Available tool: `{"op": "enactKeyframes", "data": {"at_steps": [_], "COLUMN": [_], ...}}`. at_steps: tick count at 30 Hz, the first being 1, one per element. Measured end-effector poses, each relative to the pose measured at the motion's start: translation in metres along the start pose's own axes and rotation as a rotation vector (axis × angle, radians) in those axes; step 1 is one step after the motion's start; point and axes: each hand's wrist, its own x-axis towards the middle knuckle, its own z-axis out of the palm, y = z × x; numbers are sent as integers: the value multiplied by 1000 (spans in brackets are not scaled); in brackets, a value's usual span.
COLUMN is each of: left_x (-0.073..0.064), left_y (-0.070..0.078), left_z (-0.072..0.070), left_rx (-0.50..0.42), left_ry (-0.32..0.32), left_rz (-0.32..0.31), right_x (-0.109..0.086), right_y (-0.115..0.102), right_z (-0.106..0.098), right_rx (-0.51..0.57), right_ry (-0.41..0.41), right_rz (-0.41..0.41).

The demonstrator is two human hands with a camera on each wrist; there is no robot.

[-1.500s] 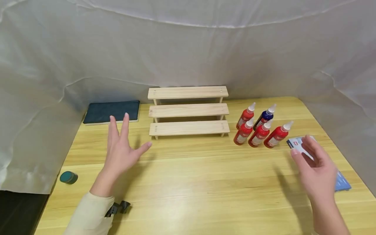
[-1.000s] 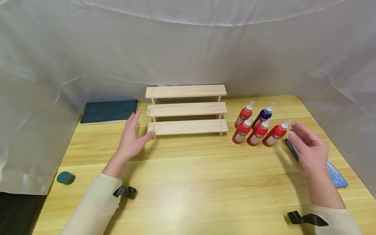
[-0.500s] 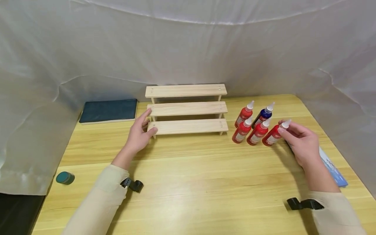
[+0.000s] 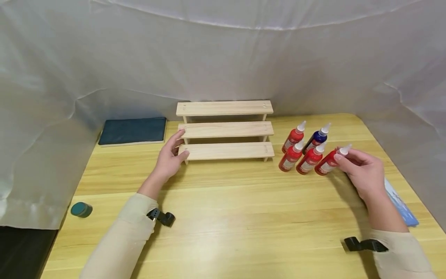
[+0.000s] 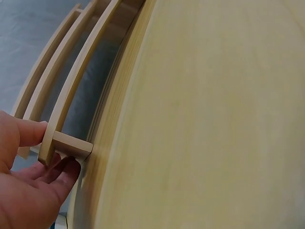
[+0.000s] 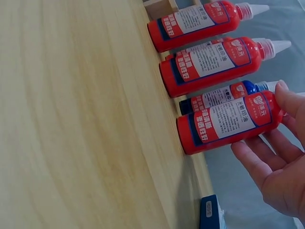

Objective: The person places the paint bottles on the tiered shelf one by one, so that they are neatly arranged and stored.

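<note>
A three-tier wooden display stand [image 4: 226, 151] stands at the back of the table. My left hand [image 4: 168, 159] grips the left end of its lowest board, thumb on the board and fingers around the end and leg in the left wrist view [image 5: 33, 176]. On the right, my right hand [image 4: 366, 170] pinches the shoulder of the nearest red squeeze bottle [image 4: 327, 163], its base on the table. White pointed caps top all the bottles. Beside it stand red bottles [image 4: 309, 161] [image 4: 290, 159] and, behind, another red bottle [image 4: 292, 140] and a blue bottle [image 4: 315, 140].
A dark blue notebook [image 4: 132, 130] lies at the back left. Near the left edge sits a small green-lidded jar [image 4: 81, 209]. A blue and white box [image 4: 400, 205] lies partly hidden under my right forearm. Grey cloth [image 4: 223, 58] hangs behind the table.
My left hand has moved forward and right from open air onto the stand's left end. My right hand has come left to the nearest red bottle and taken hold of it.
</note>
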Motion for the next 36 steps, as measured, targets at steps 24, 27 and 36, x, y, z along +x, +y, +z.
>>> {"op": "enactKeyframes", "data": {"at_steps": [24, 27, 36], "left_x": [1, 1, 3], "left_y": [-4, -5, -4], "left_z": [1, 2, 2], "left_rx": [-19, -23, 16], "left_ry": [9, 0, 21], "left_rz": [-22, -21, 20], "right_x": [-46, -49, -44], "right_y": [-78, -94, -136], "right_z": [-3, 3, 28], "right_rx": [176, 205, 268], "right_ry": [-162, -192, -281], "right_rz": [-109, -145, -213]}}
